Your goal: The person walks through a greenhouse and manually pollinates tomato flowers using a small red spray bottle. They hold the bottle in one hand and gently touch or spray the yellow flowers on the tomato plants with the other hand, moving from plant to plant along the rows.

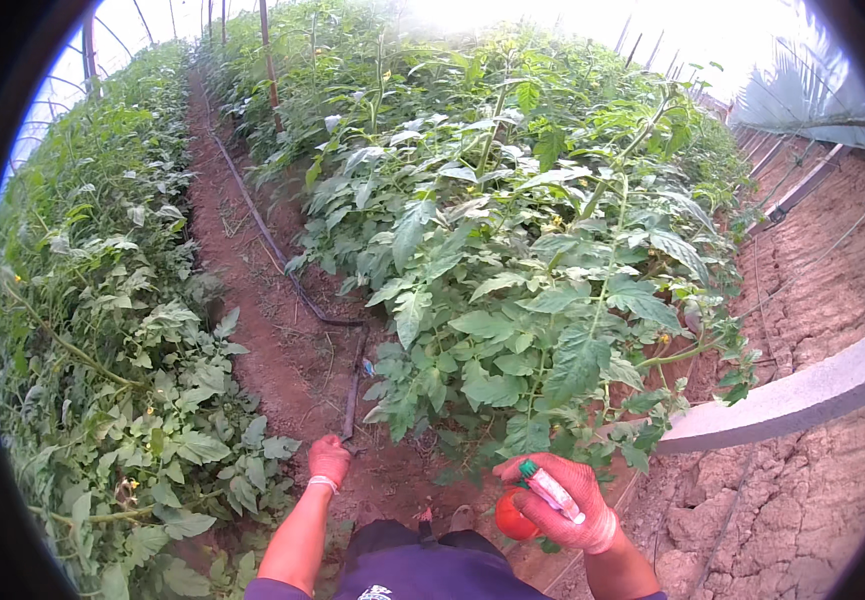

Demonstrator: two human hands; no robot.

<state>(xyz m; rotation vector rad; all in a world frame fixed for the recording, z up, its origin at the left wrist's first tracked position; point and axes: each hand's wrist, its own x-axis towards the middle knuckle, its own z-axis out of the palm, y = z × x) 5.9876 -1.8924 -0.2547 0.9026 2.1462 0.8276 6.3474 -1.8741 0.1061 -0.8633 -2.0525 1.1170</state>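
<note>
My left hand (329, 459), in a reddish knit glove with a white cuff, is curled into a fist above the soil path. It appears right at the end of a dark flat hose (351, 405); whether it touches the hose or hides something inside, I cannot tell. My right hand (571, 499), in a similar glove, grips a small white-and-red bottle (552, 491) with a green cap, tilted up to the left. Under those fingers shows a round, glossy red object (515, 516), which looks like a tomato, partly covered by the hand. Tomato plants (492, 330) stand just beyond the hands.
More tomato plants (139, 315) line the left of the soil path (218, 225). A pale concrete beam (785, 409) curves across the right, over a cracked earth bank (792, 510). Metal posts (269, 67) rise among the rows, under plastic sheeting (807, 97).
</note>
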